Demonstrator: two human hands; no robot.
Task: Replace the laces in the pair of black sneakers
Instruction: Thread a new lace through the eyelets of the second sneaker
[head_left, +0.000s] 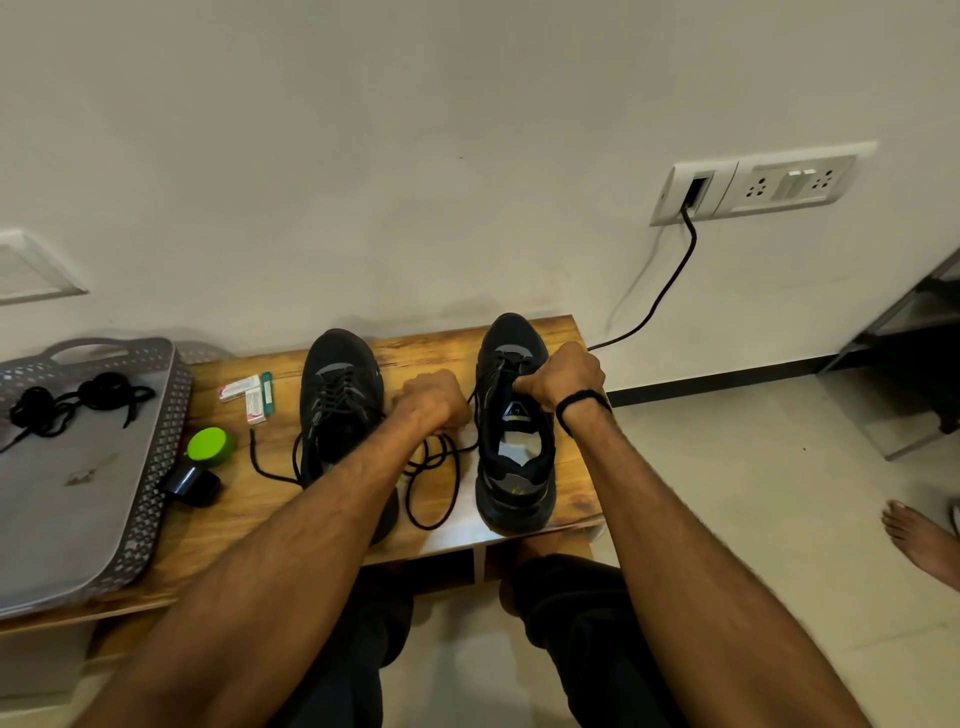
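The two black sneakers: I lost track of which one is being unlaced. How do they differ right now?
The left sneaker is laced across its front; the right sneaker gapes open, insole showing, its lace trailing in loops on the bench. The right hand grips the right sneaker's upper; no hand holds the left sneaker, though the left forearm crosses it. Both are black, upright, toes toward the wall.

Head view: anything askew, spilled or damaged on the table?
Nothing spilled or damaged. The right sneaker sits with its heel at the table front edge, and a loose lace lies looped beside it.
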